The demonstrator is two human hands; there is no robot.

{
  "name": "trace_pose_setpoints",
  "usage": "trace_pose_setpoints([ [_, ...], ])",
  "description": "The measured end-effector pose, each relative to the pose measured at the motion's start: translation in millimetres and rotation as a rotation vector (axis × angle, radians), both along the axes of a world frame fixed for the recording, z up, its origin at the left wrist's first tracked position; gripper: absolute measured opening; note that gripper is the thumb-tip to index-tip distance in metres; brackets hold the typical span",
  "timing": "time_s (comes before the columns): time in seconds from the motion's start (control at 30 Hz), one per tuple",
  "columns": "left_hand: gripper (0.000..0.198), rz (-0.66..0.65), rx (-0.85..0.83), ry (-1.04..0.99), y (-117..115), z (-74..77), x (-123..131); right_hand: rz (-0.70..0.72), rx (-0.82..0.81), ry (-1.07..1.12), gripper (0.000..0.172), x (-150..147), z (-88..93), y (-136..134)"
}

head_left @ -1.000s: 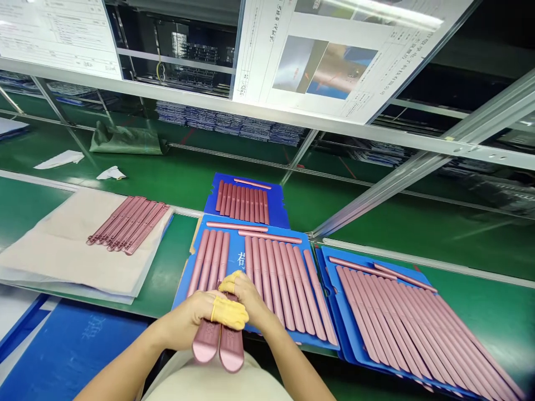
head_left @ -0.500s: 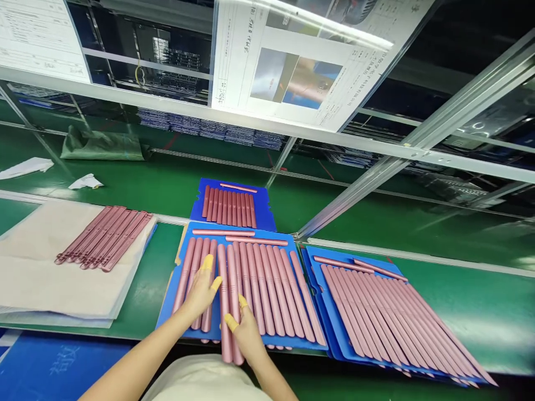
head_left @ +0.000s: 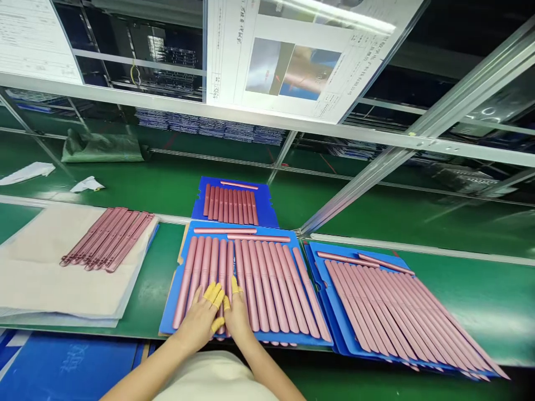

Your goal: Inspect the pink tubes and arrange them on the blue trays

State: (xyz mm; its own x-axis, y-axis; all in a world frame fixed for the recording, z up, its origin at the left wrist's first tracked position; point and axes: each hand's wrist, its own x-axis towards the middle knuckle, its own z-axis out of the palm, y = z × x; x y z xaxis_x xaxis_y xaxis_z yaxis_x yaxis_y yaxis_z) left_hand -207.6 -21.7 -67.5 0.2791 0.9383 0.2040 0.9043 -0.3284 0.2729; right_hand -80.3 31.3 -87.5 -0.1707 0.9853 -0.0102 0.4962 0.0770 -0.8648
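rose-pink metal rods [head_left: 221, 267] lie side by side in the slots of a blue foam tray [head_left: 170, 320] on the green table [head_left: 156, 289]. their long sides run near to far, and two more rods lie crosswise along the tray's far edge. the left hand [head_left: 196, 326] and right hand [head_left: 238, 317] sit close together over the near ends of the middle rods, fingers spread and pointing far, with yellow finger cots [head_left: 213, 295] on several fingertips. neither hand is clenched and the fingers touch the rods, but i cannot tell whether either one pinches a rod. with the rods packed this tightly, a light touch from the covered fingertips seems best, moving each rod straight along its slot so its neighbours stay put. a full tray [head_left: 321, 273] lies to the right, a smaller tray [head_left: 264, 217] lies farther off, and slanted pink bars [head_left: 106, 239] rest on a white sheet [head_left: 37, 278] to the left.
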Motion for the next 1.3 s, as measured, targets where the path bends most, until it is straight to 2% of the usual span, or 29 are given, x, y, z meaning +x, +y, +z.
trace_pose_setpoints([
  [0.07,0.063,-0.037,-0.012,0.033,-6.7,0.0,0.9,0.015,0.031,-0.047,0.057,0.9,-3.3,-2.5],
  [0.2,0.063,-0.033,-0.026,0.062,-9.7,2.8,0.9,0.03,0.104,-0.127,0.053,0.8,-4.4,-5.8],
  [0.47,0.081,-0.038,-0.072,0.103,-14.5,11.5,2.2,0.185,0.195,-0.52,0.051,3.9,18.0,-3.7],
  [0.7,0.075,0.023,-0.169,0.151,-10.9,22.5,12.5,0.256,0.386,-0.695,0.044,15.0,35.6,3.6],
  [0.8,0.071,-0.004,-0.149,0.053,-9.2,23.7,5.8,0.222,0.419,-0.703,0.041,19.2,35.5,3.8],
  [0.87,0.056,0.034,-0.096,-0.084,-4.3,24.9,-9.8,0.185,0.482,-0.658,0.037,29.9,35.9,8.8],
  [0.9,0.048,0.101,-0.063,-0.17,-0.3,25.3,-21.3,0.149,0.528,-0.625,0.035,40.0,36.5,14.2],
  [0.97,0.041,0.332,-0.023,-0.382,10.7,24.2,-49.8,0.032,0.616,-0.559,0.033,72.1,37.6,31.6],
  [1.03,0.041,0.599,-0.06,-0.598,23.7,18.2,-80.0,-0.113,0.627,-0.527,0.035,118.6,37.0,54.6],
  [1.07,0.043,0.693,-0.085,-0.654,30.1,13.3,-93.3,-0.182,0.579,-0.531,0.037,145.0,35.6,66.1],
  [1.13,0.045,0.806,-0.146,-0.738,41.6,1.3,-112.8,-0.311,0.364,-0.557,0.045,197.5,30.3,84.5],
  [1.2,0.043,0.842,-0.203,-0.82,50.8,-9.9,-121.4,-0.373,0.082,-0.523,0.053,240.7,22.4,93.5],
  [1.3,0.035,0.854,-0.263,-0.971,62.1,-18.9,-119.6,-0.389,-0.16,-0.462,0.056,275.9,9.6,92.8],
])
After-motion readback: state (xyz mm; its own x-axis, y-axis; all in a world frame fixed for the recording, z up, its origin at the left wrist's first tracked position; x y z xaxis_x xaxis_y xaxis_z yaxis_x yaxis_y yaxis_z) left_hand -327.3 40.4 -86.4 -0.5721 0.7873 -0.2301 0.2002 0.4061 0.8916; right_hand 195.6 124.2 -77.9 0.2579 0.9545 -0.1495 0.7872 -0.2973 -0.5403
